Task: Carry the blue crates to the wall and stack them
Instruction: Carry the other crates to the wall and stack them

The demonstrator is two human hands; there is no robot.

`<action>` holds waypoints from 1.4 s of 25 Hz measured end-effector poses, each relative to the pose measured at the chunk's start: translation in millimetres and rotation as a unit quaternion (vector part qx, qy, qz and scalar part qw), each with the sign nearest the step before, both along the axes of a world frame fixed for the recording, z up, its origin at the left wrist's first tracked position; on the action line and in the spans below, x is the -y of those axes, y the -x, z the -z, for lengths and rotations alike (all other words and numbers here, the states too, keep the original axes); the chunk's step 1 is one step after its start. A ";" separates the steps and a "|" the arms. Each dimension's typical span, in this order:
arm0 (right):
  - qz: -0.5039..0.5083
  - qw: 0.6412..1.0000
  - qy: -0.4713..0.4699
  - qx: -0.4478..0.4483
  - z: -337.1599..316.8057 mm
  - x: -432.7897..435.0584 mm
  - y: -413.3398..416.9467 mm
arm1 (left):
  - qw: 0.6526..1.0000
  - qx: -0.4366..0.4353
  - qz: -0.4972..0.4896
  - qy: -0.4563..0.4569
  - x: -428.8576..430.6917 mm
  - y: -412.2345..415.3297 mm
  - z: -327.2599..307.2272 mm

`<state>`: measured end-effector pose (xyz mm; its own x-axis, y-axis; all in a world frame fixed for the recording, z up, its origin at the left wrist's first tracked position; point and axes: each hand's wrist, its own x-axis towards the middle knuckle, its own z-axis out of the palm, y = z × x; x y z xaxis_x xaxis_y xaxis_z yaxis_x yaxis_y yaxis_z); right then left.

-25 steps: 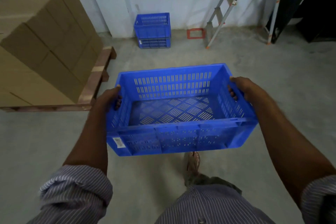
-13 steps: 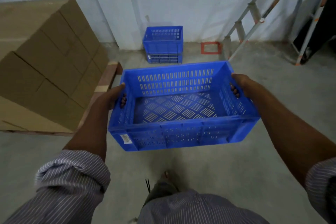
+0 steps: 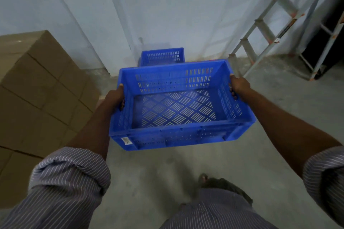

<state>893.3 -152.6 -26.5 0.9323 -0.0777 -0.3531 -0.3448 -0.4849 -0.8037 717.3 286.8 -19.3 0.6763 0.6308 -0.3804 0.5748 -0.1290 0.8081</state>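
The left hand and right hand grip the end handles of an empty blue crate, fingers curled through, holding it above the floor before another blue crate against the wall, cardboard boxes at left.

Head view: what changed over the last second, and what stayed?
The person walked toward the wall, so the stacked crates came closer and are now partly hidden behind the carried crate. Nothing was let go: left hand and right hand still grip its ends. Cardboard boxes stay put.
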 end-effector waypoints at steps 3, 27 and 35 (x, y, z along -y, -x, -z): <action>-0.008 0.998 0.057 0.036 16.3 -40.4 -80.7 | 0.997 0.003 0.012 -0.073 -47.4 -80.6 18.2; -0.033 0.971 -0.069 -0.226 75.1 -330.0 -586.8 | 0.982 -0.107 0.068 0.140 -359.5 -585.1 73.5; -0.070 0.982 0.136 -0.108 110.2 -405.4 -675.8 | 0.997 -0.072 -0.024 0.031 -386.5 -675.7 152.6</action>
<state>1569.1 252.8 -136.7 0.8457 -0.0728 -0.5287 -0.4079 -0.7269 -0.5525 1392.9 673.3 -171.9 0.5821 0.6330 -0.5104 0.6895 -0.0515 0.7225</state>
